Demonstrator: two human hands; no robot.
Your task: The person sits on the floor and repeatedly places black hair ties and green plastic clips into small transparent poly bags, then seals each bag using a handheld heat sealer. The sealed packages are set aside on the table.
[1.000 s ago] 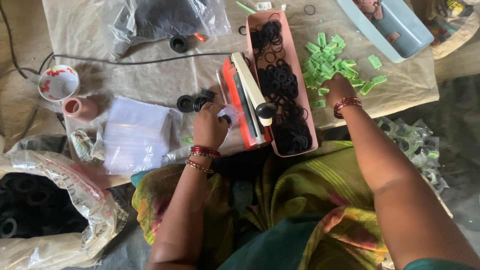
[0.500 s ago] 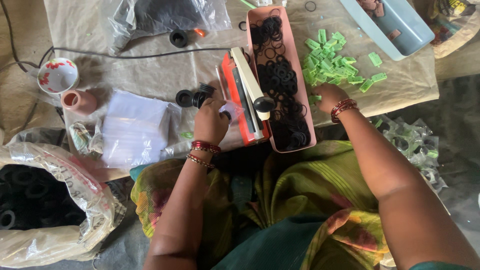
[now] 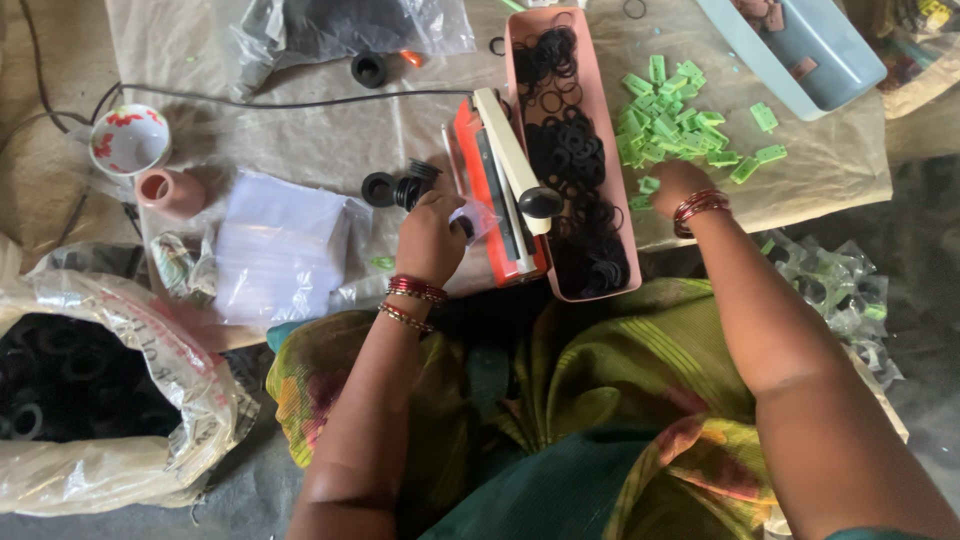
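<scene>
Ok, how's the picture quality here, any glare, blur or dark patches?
Head view: soft, even daylight, no hard shadows. Mild glare on the clear plastic bags up top. The left hand and right hand look sharp enough. The open sack is dark inside, its contents hard to make out.

A white cup point(image 3: 128, 140) with red flowers stands beside a small pink cup point(image 3: 168, 191) at the left. Below them a large sack point(image 3: 100, 400) holds black rubber rings. A grey-blue tray point(image 3: 800, 55) lies at the upper right, a black cable point(image 3: 300, 100) crossing the sheet
</scene>
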